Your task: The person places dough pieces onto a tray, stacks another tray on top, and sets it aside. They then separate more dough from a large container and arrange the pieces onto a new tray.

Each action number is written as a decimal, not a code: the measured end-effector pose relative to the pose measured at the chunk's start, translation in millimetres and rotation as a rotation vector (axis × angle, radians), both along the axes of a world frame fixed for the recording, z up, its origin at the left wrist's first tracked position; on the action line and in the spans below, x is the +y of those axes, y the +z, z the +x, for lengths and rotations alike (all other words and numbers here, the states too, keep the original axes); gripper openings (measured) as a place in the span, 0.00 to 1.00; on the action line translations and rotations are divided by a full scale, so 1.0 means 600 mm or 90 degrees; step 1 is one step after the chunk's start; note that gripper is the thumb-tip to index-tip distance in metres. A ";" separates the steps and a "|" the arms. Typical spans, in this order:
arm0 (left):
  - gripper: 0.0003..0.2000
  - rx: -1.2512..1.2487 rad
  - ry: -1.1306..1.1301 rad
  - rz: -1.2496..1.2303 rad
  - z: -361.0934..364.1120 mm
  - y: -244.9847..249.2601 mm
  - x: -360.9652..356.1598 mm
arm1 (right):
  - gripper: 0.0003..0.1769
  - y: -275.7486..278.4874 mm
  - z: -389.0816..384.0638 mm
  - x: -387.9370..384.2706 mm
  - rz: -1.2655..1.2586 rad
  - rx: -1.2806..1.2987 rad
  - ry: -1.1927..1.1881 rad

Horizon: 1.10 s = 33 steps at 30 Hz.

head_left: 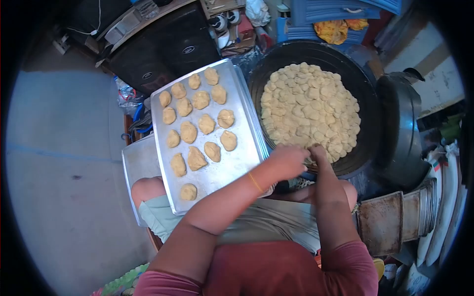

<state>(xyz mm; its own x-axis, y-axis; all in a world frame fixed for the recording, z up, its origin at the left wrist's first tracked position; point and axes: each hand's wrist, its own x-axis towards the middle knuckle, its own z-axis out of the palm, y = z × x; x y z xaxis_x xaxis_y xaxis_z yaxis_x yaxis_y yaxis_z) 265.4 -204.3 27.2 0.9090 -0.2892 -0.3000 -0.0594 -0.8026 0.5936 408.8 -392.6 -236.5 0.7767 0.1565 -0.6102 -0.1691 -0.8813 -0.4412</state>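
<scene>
Dough (311, 108) was heaped up in a big black tub (368, 126) just ahead of both hands in the head view, with the left hand (290, 162) and right hand (320, 152) close together at the near edge, fingers kinda curled, though I honestly couldn't tell if either was pinching a piece. Over to the left of the hands sat a metal tray (237, 170) dotted with rough lumps (188, 132), while some worn pans (380, 222) stood off to their right, nearer the body.

Maroon short-sleeved shirt (266, 270), pale shorts (276, 224), thin yellow wristband (256, 183)
</scene>
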 end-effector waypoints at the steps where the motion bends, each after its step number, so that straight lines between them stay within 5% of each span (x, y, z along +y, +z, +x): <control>1: 0.22 -0.020 0.054 -0.054 -0.004 0.004 0.016 | 0.15 0.025 0.006 0.003 0.140 0.051 -0.147; 7: 0.26 -0.182 0.374 -0.362 -0.045 -0.018 0.065 | 0.07 0.286 -0.019 0.053 0.626 0.162 -0.011; 11: 0.29 -0.165 0.398 -0.426 -0.086 0.015 0.069 | 0.09 0.435 -0.101 0.103 0.912 0.262 0.169; 12: 0.28 -0.080 0.402 -0.639 -0.109 0.036 0.070 | 0.09 0.448 -0.124 0.115 0.913 0.264 0.176; 14: 0.27 -0.008 0.396 -0.638 -0.158 0.051 0.091 | 0.12 0.463 -0.169 0.140 0.957 0.451 0.130; 16: 0.26 0.063 0.388 -0.636 -0.216 0.048 0.116 | 0.12 0.461 -0.211 0.167 0.906 0.444 0.099; 19: 0.25 -0.095 0.450 -0.509 -0.303 -0.003 0.142 | 0.10 0.474 -0.282 0.213 0.822 0.399 0.001; 21: 0.25 -0.245 0.646 -0.456 -0.340 -0.025 0.151 | 0.09 0.445 -0.311 0.245 0.772 0.310 -0.034; 22: 0.25 -0.244 0.646 -0.458 -0.348 -0.013 0.152 | 0.11 0.424 -0.328 0.265 0.754 0.228 -0.015; 23: 0.23 -0.265 0.670 -0.274 -0.356 0.002 0.152 | 0.13 0.403 -0.345 0.280 0.733 0.147 0.004; 24: 0.21 -0.283 0.684 -0.088 -0.363 0.012 0.155 | 0.17 0.405 -0.360 0.283 0.615 -0.085 0.180; 25: 0.21 -0.283 0.683 -0.090 -0.368 0.006 0.163 | 0.21 0.408 -0.374 0.281 0.474 -0.255 0.350; 27: 0.17 -0.345 0.490 0.278 -0.373 -0.007 0.179 | 0.23 0.431 -0.403 0.277 0.321 -0.300 0.445; 30: 0.15 -0.463 0.488 0.335 -0.369 -0.008 0.179 | 0.26 0.418 -0.413 0.275 0.300 -0.361 0.444; 33: 0.14 -0.416 0.477 0.301 -0.372 -0.026 0.181 | 0.25 0.422 -0.420 0.268 0.274 -0.474 0.476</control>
<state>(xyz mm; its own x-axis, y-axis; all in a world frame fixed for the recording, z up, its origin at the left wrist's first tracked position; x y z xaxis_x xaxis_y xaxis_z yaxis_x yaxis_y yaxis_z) 41.9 -95.6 11.6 0.8297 0.4200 0.3676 0.3477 -0.9042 0.2481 156.7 -232.0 16.4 0.5468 0.8176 0.1804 0.7660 -0.4016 -0.5020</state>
